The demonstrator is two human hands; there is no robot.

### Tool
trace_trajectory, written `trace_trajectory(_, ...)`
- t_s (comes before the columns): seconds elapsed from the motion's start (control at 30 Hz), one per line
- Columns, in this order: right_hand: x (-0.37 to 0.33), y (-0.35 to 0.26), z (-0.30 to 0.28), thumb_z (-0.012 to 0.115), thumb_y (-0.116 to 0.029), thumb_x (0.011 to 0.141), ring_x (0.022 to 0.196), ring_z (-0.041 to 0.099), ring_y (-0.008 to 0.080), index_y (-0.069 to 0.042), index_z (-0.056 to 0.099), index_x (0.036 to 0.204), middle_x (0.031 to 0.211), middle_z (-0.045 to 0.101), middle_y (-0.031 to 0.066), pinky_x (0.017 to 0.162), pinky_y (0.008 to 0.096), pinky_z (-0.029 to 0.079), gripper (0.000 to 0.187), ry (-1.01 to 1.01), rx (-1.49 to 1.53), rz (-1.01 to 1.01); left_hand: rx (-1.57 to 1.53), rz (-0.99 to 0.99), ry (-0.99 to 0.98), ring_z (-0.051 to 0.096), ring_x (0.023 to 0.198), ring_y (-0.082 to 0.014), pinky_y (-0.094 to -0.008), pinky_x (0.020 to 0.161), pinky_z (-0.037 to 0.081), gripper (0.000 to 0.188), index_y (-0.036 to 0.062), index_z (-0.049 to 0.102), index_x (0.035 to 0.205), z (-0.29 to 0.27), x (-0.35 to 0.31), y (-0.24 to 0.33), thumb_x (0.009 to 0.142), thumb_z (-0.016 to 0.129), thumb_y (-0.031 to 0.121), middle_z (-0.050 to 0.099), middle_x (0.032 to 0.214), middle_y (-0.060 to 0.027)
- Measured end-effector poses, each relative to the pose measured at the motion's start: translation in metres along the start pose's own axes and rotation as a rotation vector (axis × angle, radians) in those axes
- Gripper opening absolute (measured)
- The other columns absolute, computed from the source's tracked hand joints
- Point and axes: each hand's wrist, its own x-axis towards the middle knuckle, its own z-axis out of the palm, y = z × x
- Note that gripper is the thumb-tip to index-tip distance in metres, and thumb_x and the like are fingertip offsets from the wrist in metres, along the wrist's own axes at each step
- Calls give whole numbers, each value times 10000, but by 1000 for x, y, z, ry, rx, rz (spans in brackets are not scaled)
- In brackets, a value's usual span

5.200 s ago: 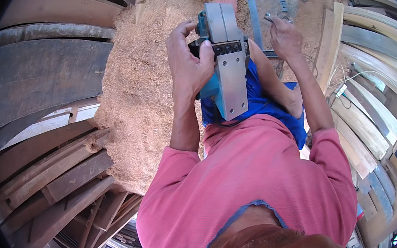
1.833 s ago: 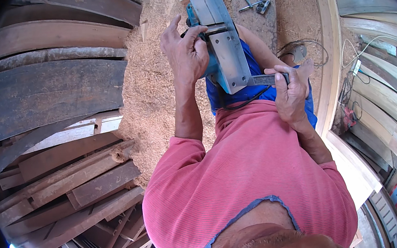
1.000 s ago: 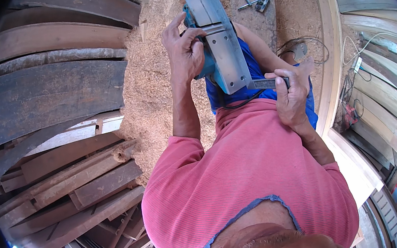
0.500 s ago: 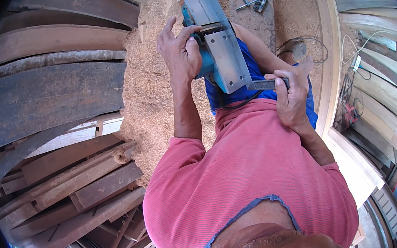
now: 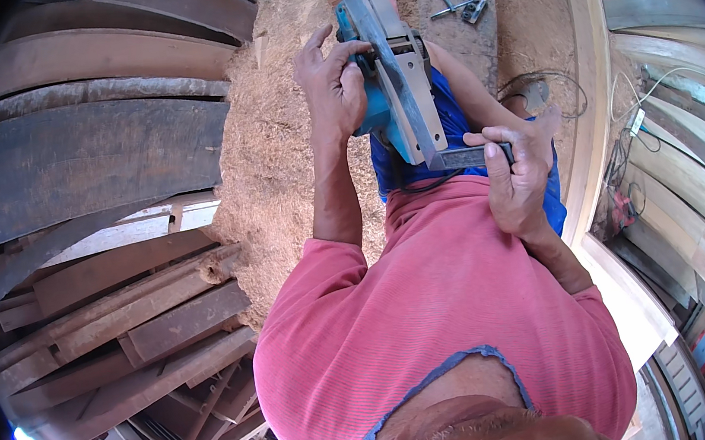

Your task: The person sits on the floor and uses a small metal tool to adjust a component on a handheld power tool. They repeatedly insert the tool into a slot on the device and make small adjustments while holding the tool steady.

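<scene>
A teal electric hand planer (image 5: pixel 377 111) lies upside down over my lap, its metal sole facing up. My left hand (image 5: pixel 334 87) grips its left side, with the thumb and index finger at the cutter gap. In my right hand (image 5: pixel 515 177) is the dark stock of a try square (image 5: pixel 469 157). The square's long steel blade runs lengthwise along the planer's sole, slightly tilted, and covers part of it. Whether the blade's edge touches the sole all along, I cannot tell.
Wood shavings (image 5: pixel 263 156) cover the floor. A board (image 5: pixel 463 42) ahead carries small metal tools (image 5: pixel 474 8). Stacked dark planks (image 5: pixel 95 175) stand at the left, pale boards (image 5: pixel 679 144) at the right. A cable (image 5: pixel 540 75) loops near my foot.
The square's blade has moved left, from the sole's right edge to across its middle. My right hand still holds its stock, and my left hand stays on the planer.
</scene>
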Motion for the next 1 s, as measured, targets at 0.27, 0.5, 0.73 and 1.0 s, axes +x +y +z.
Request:
trace_trajectory(0.27,-7,-2,11,576,-53,1128,959,825,254,60,628,1272,1123,834,201,847,351,628,190,-7,-39,-28,16,-7,-9,477,1483,-439,-570,1255,333,436,124,844,1176,-2,-1,2,863,542,158,571,1555,-310)
trace_trajectory(0.5,-9,-4,11,598,-67,1117,894,822,273,54,629,1269,1116,834,197,798,342,623,197,-9,-44,-48,19,8,-6,478,1482,-434,-568,1252,338,435,120,840,1184,-3,0,1,869,543,163,569,1553,-306)
trace_trajectory(0.73,-10,-6,12,604,-52,1110,900,821,266,57,629,1271,1117,831,200,807,349,626,196,-22,-39,-30,15,21,-2,485,1481,-437,-567,1245,338,425,117,839,1175,-2,1,0,870,546,156,612,1492,-311)
trace_trajectory(1.0,-11,-3,14,594,-48,1115,884,818,262,56,630,1268,1102,832,198,794,347,627,188,-6,-26,-65,0,21,8,472,1504,-428,-563,1254,334,415,113,837,1158,-1,0,-2,853,557,128,619,1493,-295)
